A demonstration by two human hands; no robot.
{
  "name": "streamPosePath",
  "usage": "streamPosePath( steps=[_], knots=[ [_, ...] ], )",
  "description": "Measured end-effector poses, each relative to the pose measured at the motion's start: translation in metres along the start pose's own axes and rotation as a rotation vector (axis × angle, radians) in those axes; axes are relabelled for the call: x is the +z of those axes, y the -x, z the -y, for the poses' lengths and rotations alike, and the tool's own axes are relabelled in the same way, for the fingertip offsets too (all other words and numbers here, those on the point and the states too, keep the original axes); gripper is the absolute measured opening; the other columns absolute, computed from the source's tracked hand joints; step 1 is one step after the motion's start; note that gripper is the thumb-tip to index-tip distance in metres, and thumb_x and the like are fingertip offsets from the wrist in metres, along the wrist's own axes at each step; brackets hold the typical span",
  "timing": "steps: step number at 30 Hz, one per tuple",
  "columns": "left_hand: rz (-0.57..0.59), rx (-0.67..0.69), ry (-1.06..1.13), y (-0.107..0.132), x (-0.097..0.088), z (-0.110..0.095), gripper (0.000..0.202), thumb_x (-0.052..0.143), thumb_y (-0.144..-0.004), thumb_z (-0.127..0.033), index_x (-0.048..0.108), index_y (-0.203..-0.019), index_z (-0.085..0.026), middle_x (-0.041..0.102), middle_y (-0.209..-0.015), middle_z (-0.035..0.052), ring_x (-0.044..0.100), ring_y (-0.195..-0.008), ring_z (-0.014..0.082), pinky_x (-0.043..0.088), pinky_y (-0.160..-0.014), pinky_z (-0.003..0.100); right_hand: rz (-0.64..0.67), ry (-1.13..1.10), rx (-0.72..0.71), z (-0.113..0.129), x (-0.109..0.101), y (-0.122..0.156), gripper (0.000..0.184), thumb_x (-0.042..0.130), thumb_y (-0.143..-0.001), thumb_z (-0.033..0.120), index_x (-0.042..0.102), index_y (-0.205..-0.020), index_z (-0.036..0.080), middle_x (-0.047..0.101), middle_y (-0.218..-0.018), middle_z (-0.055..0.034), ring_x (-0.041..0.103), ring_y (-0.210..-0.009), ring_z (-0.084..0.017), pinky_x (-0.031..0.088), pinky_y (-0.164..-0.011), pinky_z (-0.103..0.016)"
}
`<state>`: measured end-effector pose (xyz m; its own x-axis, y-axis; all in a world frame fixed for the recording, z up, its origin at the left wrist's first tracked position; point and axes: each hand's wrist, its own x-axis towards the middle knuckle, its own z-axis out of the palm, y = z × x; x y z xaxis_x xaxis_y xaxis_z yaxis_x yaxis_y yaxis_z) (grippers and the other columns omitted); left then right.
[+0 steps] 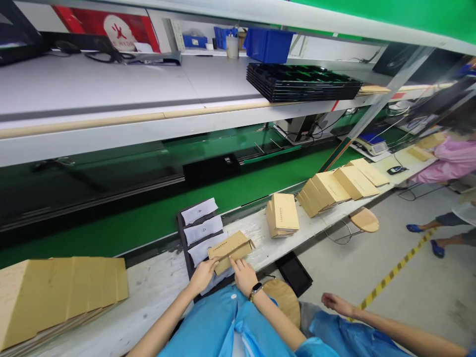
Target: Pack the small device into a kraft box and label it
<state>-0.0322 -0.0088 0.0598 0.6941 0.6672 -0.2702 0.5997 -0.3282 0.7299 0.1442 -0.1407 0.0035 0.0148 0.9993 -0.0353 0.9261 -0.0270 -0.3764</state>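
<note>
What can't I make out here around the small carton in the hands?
Head view only:
- Print on the small kraft carton: too small to read.
- Carton's inside: hidden by its own flaps.
- Marks on the white pouches: too small.
- Lowest pouch: partly covered by the carton and left hand.
- Right hand fingertips: tucked against the carton.
- Flat carton stack: cut by the left edge.

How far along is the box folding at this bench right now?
Done: folded boxes stand stacked further along the bench, with more beyond. In hand: the left hand and right hand hold one small cardboard box over a black tray of white pouches. Left: a pile of flat cardboard.
</note>
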Motion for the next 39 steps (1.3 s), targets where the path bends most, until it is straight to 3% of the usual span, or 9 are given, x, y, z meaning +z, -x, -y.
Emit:
streamPosePath(
  steps=[2,6,11,17,21,26,30,34,39],
  knots=[
    [0.005,0.008,-0.001,0.003,0.003,-0.006,0.040,0.037,-0.097,-0.032,0.067,-0.123,-0.024,0.072,-0.120,0.0049,0.066,-0.114,0.0246,0.049,-0.099,0.035,0.008,-0.001,0.007,0.000,0.003,-0.001,0.068,0.051,-0.086,0.012,0.031,-0.151,0.019,0.057,-0.115,-0.0133,0.048,-0.106,-0.029,0.046,-0.085,-0.042],
    [-0.046,-0.002,-0.015,0.006,0.000,-0.019,0.036,0.038,-0.098,-0.033,0.068,-0.116,-0.026,0.074,-0.113,0.0036,0.068,-0.107,0.0241,0.051,-0.094,0.032,0.041,-0.029,0.002,-0.003,0.010,0.004,0.036,0.057,-0.087,0.017,0.057,-0.123,0.016,0.056,-0.122,-0.0119,0.047,-0.115,-0.030,0.043,-0.093,-0.044],
    [-0.206,-0.099,-0.064,-0.008,-0.034,-0.023,0.036,0.033,-0.101,-0.036,0.061,-0.121,-0.023,0.074,-0.100,0.0069,0.070,-0.097,0.0282,0.050,-0.087,0.037,0.093,-0.136,-0.007,-0.014,0.015,0.004,0.029,0.055,-0.093,0.019,0.057,-0.122,0.016,0.056,-0.127,-0.0090,0.051,-0.118,-0.026,0.044,-0.097,-0.045],
    [-0.270,-0.123,-0.076,-0.031,-0.066,-0.003,0.031,0.037,-0.099,-0.034,0.063,-0.110,-0.023,0.073,-0.095,0.0055,0.069,-0.094,0.0272,0.049,-0.084,0.035,0.201,-0.396,-0.105,-0.028,0.013,-0.023,0.032,0.066,-0.091,0.037,0.063,-0.116,0.016,0.065,-0.112,-0.0066,0.060,-0.110,-0.025,0.044,-0.101,-0.052],
    [-0.313,-0.157,-0.058,-0.031,-0.075,0.016,0.030,0.039,-0.098,-0.033,0.064,-0.106,-0.020,0.072,-0.091,0.0056,0.069,-0.087,0.0246,0.050,-0.080,0.035,0.119,-0.657,0.005,-0.050,-0.001,-0.027,0.034,0.060,-0.095,0.041,0.062,-0.117,0.016,0.065,-0.113,-0.0075,0.064,-0.098,-0.021,0.053,-0.090,-0.044],
    [-0.343,-0.162,-0.014,-0.025,-0.078,0.033,0.033,0.043,-0.101,-0.039,0.064,-0.109,-0.015,0.070,-0.092,0.0054,0.066,-0.084,0.0199,0.050,-0.082,0.037,0.046,-0.998,0.131,-0.079,-0.015,-0.028,0.036,0.058,-0.096,0.044,0.061,-0.118,0.015,0.068,-0.097,-0.0049,0.067,-0.080,-0.016,0.058,-0.073,-0.034],
    [-0.357,-0.155,0.028,-0.023,-0.079,0.039,0.038,0.044,-0.101,-0.046,0.065,-0.107,-0.015,0.070,-0.089,0.0046,0.066,-0.081,0.0187,0.050,-0.081,0.037,-0.012,-1.205,0.204,-0.087,-0.006,-0.027,0.031,0.068,-0.090,0.040,0.066,-0.105,0.014,0.069,-0.098,-0.0049,0.068,-0.083,-0.017,0.058,-0.072,-0.033],
    [-0.356,-0.125,0.059,-0.019,-0.081,0.039,0.036,0.042,-0.101,-0.042,0.065,-0.107,-0.015,0.071,-0.092,0.0047,0.066,-0.082,0.0187,0.050,-0.080,0.035,-0.134,-1.354,0.320,-0.088,0.008,-0.018,0.030,0.070,-0.088,0.039,0.065,-0.103,0.014,0.070,-0.095,-0.0041,0.067,-0.079,-0.015,0.058,-0.066,-0.030],
    [-0.340,-0.114,0.073,-0.018,-0.080,0.035,0.031,0.039,-0.097,-0.037,0.065,-0.105,-0.021,0.073,-0.092,0.0034,0.068,-0.087,0.0219,0.048,-0.081,0.031,-0.270,-1.475,0.386,-0.087,0.011,-0.004,0.034,0.072,-0.084,0.045,0.067,-0.099,0.014,0.071,-0.098,-0.0054,0.068,-0.089,-0.019,0.057,-0.079,-0.038]
  ],
)
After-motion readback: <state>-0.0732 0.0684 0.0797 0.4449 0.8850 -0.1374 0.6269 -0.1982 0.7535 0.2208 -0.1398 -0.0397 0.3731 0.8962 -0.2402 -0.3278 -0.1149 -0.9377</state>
